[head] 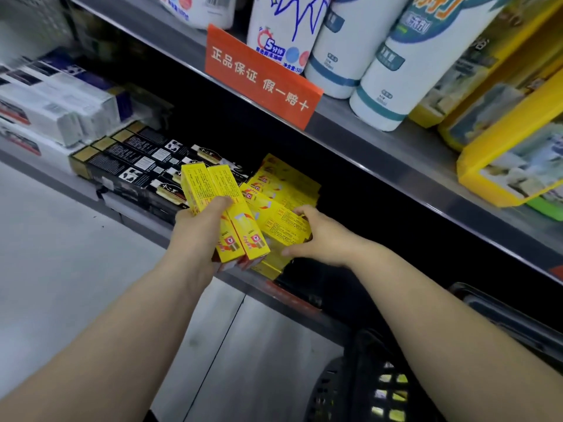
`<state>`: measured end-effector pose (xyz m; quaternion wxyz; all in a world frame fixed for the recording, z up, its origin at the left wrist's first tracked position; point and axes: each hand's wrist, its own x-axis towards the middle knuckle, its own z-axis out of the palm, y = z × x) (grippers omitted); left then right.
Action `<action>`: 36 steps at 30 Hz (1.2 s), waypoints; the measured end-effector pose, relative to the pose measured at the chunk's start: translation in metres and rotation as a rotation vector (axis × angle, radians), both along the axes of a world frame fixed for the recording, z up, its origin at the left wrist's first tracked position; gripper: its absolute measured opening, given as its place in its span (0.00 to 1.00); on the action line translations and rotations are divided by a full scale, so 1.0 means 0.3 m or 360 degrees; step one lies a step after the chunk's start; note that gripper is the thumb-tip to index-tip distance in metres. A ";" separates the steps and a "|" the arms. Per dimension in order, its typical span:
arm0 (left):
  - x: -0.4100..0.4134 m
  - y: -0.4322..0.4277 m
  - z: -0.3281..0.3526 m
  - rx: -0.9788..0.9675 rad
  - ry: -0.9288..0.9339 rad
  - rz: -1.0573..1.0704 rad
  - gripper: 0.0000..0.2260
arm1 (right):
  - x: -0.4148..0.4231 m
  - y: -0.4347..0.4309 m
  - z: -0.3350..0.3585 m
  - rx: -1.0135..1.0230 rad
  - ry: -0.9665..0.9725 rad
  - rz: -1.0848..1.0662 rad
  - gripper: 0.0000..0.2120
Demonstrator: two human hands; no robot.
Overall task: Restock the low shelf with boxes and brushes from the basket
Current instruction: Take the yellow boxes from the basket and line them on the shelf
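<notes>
Gripping two yellow boxes [213, 190] over the low shelf [268, 289] lip, left hand [198, 229]; right hand [323, 239] clasping the shelved stack [285, 185].

- Long yellow cardboard boxes [222, 184], below the orange plastic sign [262, 77]: thin printed card, smooth, faintly glossy.
- The sign itself: smooth, semi-gloss sheet.
- Grey metal low shelf [243, 284], below the sign: dull brushed sheen on its front edge.
- Long black cardboard boxes [137, 166], lower left of the sign: matt card, shinier gold ends.
- White plastic bottles [335, 56], above the sign: smooth, glossy labels.
- Black plastic basket [362, 354], lower right of the sign: matt, perforated wall.
</notes>
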<state>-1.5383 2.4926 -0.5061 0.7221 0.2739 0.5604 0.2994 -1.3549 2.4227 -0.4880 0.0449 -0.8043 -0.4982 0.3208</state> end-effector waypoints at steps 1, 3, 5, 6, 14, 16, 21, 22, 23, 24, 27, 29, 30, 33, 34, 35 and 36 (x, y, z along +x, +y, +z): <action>-0.003 0.000 0.000 0.0008 0.0011 -0.0004 0.23 | -0.004 0.003 0.001 0.0022 -0.0023 0.0022 0.42; -0.009 0.000 0.003 0.0023 0.0024 0.0003 0.23 | -0.006 0.009 0.003 0.0049 -0.0019 0.0027 0.41; -0.014 -0.001 0.008 0.0038 0.0020 0.0024 0.22 | -0.003 0.011 0.003 0.0047 0.0018 0.0012 0.41; -0.016 -0.003 0.011 0.0044 0.0021 0.0029 0.22 | -0.002 0.010 0.003 0.0046 0.0032 0.0009 0.42; -0.016 -0.030 0.038 0.0145 -0.0024 -0.0089 0.21 | -0.024 0.007 0.071 0.0328 -0.0005 0.0168 0.45; -0.012 -0.037 0.043 0.0184 -0.0044 -0.0241 0.20 | -0.051 0.001 0.111 0.0554 0.0117 0.0282 0.50; -0.003 -0.052 0.052 0.0230 -0.0181 -0.0611 0.19 | -0.074 -0.023 0.159 0.0620 0.0009 0.0642 0.53; -0.002 -0.053 0.054 0.0224 -0.0204 -0.0634 0.20 | -0.071 -0.025 0.166 0.0608 -0.0016 0.0663 0.52; -0.003 -0.053 0.055 0.0203 -0.0231 -0.0652 0.21 | -0.069 -0.026 0.172 0.0609 -0.0036 0.0673 0.49; -0.003 -0.054 0.057 0.0174 -0.0256 -0.0675 0.21 | -0.068 -0.027 0.176 0.0620 -0.0049 0.0677 0.47; -0.008 -0.058 0.065 0.0112 -0.0272 -0.0772 0.19 | -0.076 -0.029 0.186 0.0650 -0.0058 0.0676 0.43; -0.011 -0.055 0.060 0.0062 -0.0271 -0.0823 0.20 | -0.075 -0.030 0.190 0.0670 -0.0047 0.0675 0.46; -0.014 -0.054 0.058 0.0019 -0.0291 -0.0833 0.21 | -0.072 -0.031 0.191 0.0679 -0.0037 0.0672 0.48; -0.023 -0.054 0.065 -0.0075 -0.0344 -0.0836 0.22 | -0.056 -0.039 0.187 0.0666 0.0043 0.0594 0.49; -0.023 -0.053 0.070 -0.0090 -0.0354 -0.0824 0.21 | -0.049 -0.042 0.185 0.0672 0.0059 0.0564 0.48; -0.024 -0.052 0.077 -0.0107 -0.0381 -0.0798 0.20 | -0.039 -0.045 0.181 0.0688 0.0055 0.0537 0.45; -0.023 -0.049 0.083 -0.0133 -0.0430 -0.0733 0.19 | -0.027 -0.046 0.177 0.0714 0.0043 0.0502 0.39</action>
